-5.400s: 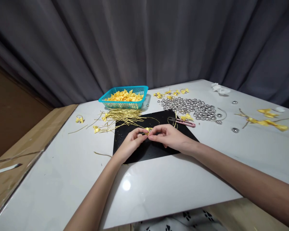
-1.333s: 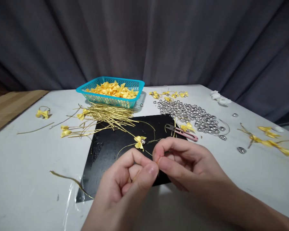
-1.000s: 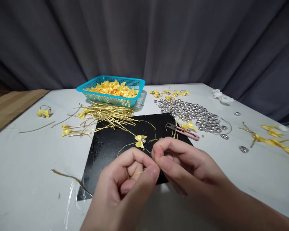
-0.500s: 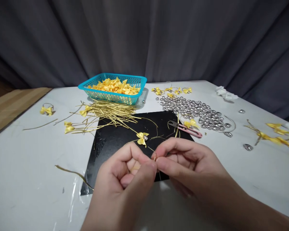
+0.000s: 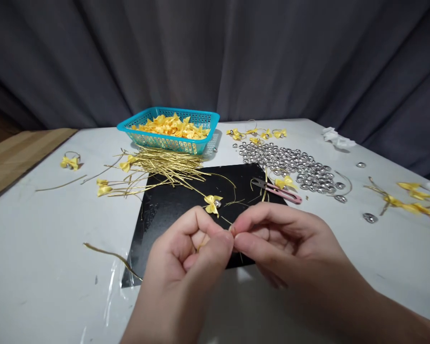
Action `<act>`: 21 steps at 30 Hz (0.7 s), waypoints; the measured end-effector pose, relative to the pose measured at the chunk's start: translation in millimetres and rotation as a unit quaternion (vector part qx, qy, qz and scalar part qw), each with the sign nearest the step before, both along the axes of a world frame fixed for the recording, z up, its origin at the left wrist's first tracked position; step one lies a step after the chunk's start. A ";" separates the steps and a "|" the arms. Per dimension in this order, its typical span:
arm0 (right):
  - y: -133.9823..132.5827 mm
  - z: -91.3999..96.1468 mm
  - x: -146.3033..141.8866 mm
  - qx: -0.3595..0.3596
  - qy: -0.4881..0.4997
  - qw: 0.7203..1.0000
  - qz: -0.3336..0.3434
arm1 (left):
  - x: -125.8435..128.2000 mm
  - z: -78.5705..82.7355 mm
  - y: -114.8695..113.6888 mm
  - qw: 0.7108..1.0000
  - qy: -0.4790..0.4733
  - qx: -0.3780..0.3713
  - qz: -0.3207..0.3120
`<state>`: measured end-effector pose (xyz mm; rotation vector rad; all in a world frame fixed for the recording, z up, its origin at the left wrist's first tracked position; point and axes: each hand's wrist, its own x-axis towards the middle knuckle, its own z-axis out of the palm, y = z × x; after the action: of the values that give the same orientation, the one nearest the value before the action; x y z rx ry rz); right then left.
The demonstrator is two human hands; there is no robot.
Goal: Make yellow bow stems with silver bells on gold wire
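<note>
My left hand [image 5: 191, 260] is closed, thumb and forefinger pinched at the tips, over the near part of a black mat [image 5: 175, 210]. Against those fingertips, my right hand [image 5: 279, 239] pinches too. Between them shows a small bit of gold cord [image 5: 232, 230]; most of it is hidden by the fingers. Just beyond lies a yellow ribbon bow [image 5: 210, 204] with a silver bell-like bead [image 5: 218, 203] on it. Pink-handled thread snips [image 5: 284, 193] rest across the mat's right edge.
A blue basket [image 5: 123, 128] of yellow bows stands at the back. Before it lies a heap of gold cords [image 5: 168, 165]. Silver beads [image 5: 286, 162] are spread at right. Finished-looking bows [image 5: 69, 162] sit at far left; tangled ribbon [image 5: 408, 205] lies at far right.
Both hands stay pinched together at nearly the same spot. The fingertips have turned slightly, and less of the gold cord shows between them.
</note>
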<state>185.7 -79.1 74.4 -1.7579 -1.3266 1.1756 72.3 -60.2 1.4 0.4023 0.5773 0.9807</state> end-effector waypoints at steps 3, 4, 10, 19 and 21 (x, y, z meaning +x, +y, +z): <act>0.3 1.5 -1.8 0.009 0.009 1.000 0.006 | -0.6 -1.4 0.4 0.999 -0.009 0.022 -0.025; 0.4 1.6 -2.0 0.012 0.012 1.000 0.008 | -0.7 -1.4 0.2 1.000 -0.007 0.013 -0.025; 0.0 1.8 -1.2 0.002 0.029 1.000 0.008 | 0.2 4.7 -3.4 0.999 -0.009 -0.043 -0.009; -0.2 2.1 -1.6 0.017 -0.020 1.000 0.007 | -2.2 -0.3 0.5 0.997 -0.037 0.026 -0.064; -1.0 1.8 -1.1 0.021 -0.021 1.000 0.008 | -1.7 0.1 0.5 0.998 -0.028 0.012 -0.054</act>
<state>184.6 -80.1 76.2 -1.7536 -1.3837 1.1160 70.5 -59.7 1.6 0.4218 0.4880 0.8923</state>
